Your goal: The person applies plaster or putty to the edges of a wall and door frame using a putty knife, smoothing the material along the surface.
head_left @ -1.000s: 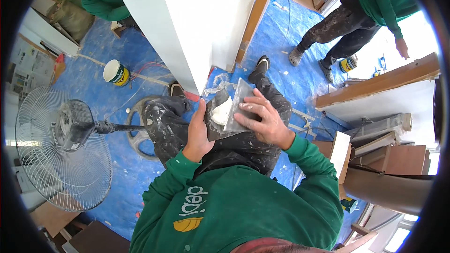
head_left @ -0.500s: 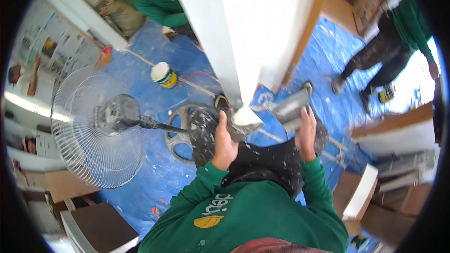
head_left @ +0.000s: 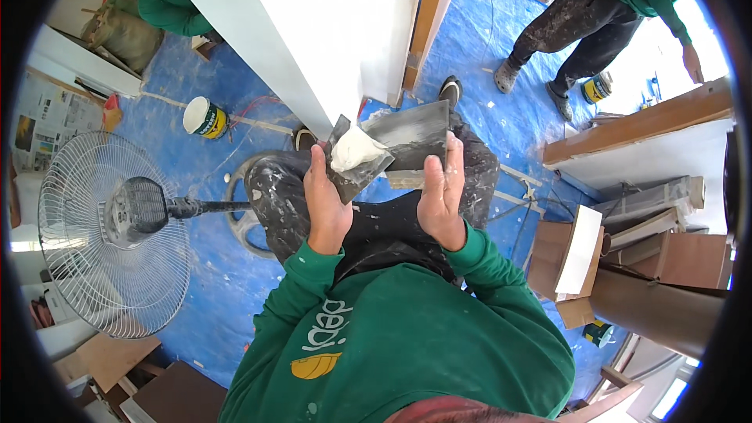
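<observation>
My left hand point(head_left: 327, 207) is closed on a dark, flat square plate point(head_left: 354, 183), its thumb up along the near side. A mound of white putty point(head_left: 359, 149) sits on that plate. My right hand point(head_left: 443, 202) grips a wide, dark rectangular trowel point(head_left: 419, 135), with whitish smears on its blade and a pale strip along the near edge. The trowel's left end meets or overlaps the plate's right corner beside the putty; touching cannot be made out for certain. Both tools are above my paint-spattered knees, and most fingers are hidden beneath them.
A white wall end point(head_left: 313, 31) stands just ahead. A pedestal fan point(head_left: 117, 227) is close on my left, beyond it a paint bucket point(head_left: 205, 117). One co-worker point(head_left: 176, 4) is behind the wall, another point(head_left: 603, 16) stands far right. Boxes point(head_left: 560, 262) are at right; blue sheeting point(head_left: 227, 321) covers the floor.
The trowel and the putty-laden plate have come together from being apart, with my hands drawn closer. The whole view has shifted, so the wall, fan and bucket appear further left.
</observation>
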### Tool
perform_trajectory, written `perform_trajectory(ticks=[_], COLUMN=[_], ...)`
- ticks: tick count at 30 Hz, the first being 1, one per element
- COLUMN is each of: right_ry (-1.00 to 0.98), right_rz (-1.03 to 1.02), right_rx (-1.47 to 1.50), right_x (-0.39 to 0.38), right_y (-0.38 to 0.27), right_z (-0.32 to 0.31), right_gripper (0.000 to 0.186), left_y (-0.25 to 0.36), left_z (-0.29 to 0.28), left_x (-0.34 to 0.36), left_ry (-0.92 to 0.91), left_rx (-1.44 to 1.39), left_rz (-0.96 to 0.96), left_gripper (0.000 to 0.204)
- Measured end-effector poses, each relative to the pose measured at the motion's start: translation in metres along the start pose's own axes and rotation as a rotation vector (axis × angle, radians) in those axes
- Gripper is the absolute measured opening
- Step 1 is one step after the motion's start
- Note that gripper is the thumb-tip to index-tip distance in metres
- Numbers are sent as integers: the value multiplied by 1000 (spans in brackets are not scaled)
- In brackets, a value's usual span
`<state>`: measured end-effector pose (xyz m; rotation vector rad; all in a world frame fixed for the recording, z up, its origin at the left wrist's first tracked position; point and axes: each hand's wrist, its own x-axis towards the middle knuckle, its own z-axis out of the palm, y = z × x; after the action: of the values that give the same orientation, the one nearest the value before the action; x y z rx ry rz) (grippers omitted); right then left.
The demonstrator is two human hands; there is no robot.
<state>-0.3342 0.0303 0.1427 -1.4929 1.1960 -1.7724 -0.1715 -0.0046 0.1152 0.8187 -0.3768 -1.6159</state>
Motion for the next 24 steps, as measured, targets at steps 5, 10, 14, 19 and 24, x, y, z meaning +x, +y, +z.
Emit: perform_trajectory(ticks=[5,10,14,19,24], right_ry=[-214,-538,-98,189,154], right_rz=[-113,124,554,668,648], right_rx=[-236,-286,81,751,838], right_x=[-10,-5,-1,21,36], right_y=[9,23,42,45,65], right_z=[-4,-23,-48,-34,-9], right_gripper=[43,33,19,14,11], left_y=[3,22,32,32,13], left_z=[11,13,-22,-6,7], left_x=[-2,6,21,-1,-21], left_ry=[-61,-33,-354,-358,-283], left_rx=[72,29,-443,-863,-882], left_rz=[-36,-112,-545,-904,-1025], left_gripper=[53,52,32,35,22])
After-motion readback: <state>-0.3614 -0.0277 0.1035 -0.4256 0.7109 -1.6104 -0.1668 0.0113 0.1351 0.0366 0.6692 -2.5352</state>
